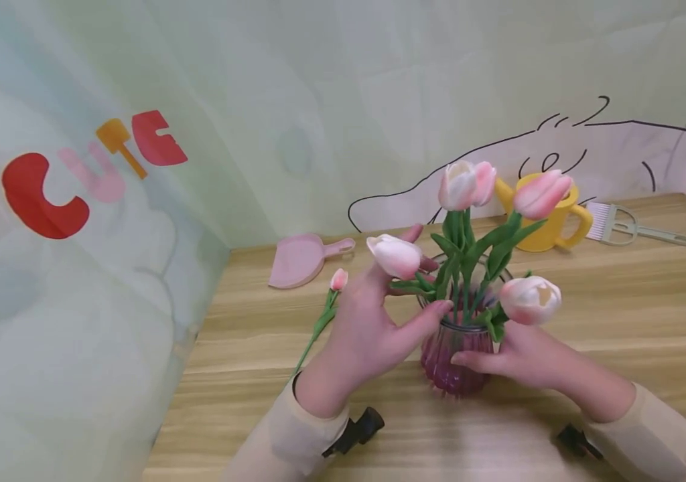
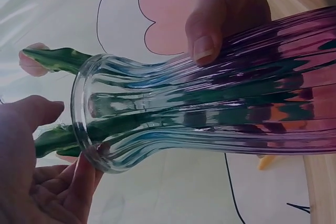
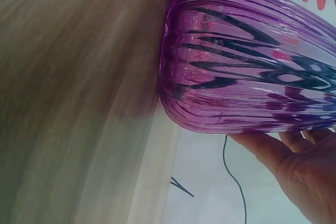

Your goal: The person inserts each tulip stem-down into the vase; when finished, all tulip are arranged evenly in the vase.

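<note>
A ribbed glass vase [image 1: 456, 358], clear at the neck and purple below, holds several pink-and-white artificial tulips [image 1: 466, 184]. My right hand [image 1: 530, 355] grips the vase's body, its thumb on the near side; the right wrist view shows that hand [image 3: 310, 166] against the purple glass. At the rim is my left hand [image 1: 370, 321], thumb and fingers spread around the stems. In the left wrist view, fingers of the left hand [image 2: 47, 182] touch the rim. One tulip bloom [image 1: 396, 256] leans over that hand. A single tulip [image 1: 319, 321] lies on the table, partly behind my left forearm.
On the wooden table [image 1: 228, 348], a pink dustpan [image 1: 299, 261] lies at the back left. Behind the tulips stands a yellow watering can [image 1: 544, 231], with a small brush-like tool [image 1: 620, 227] to its right. A printed curtain [image 1: 295, 120] hangs behind and left.
</note>
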Demonstrator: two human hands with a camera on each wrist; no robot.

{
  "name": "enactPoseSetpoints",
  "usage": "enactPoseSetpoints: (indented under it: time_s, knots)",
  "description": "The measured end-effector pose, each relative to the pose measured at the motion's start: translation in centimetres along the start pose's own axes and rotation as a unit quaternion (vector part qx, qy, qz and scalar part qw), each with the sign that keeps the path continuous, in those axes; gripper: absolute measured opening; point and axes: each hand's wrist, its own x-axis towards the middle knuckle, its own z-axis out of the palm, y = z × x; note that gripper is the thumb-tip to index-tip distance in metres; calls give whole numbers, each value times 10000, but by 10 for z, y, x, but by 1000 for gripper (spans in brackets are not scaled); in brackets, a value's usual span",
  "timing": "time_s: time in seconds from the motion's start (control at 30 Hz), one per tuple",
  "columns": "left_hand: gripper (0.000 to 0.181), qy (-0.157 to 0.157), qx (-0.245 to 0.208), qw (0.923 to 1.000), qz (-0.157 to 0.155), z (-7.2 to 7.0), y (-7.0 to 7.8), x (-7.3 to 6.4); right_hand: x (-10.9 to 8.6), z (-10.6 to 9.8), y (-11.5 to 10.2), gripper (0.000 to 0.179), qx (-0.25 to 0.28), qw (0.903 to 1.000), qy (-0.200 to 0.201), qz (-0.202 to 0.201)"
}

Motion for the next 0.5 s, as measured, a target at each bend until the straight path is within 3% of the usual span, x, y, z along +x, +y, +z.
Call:
enactPoseSetpoints:
  time_s: [0.3,0.5]
  knots:
    - [68,2,125,9997,219,-1,-2,2,2,-3,0,65,-42,10000,2,-54]
    - [64,-409,116,9987,268,-15,-7,-2,2,-2,0,65,-97,9999,51,-43]
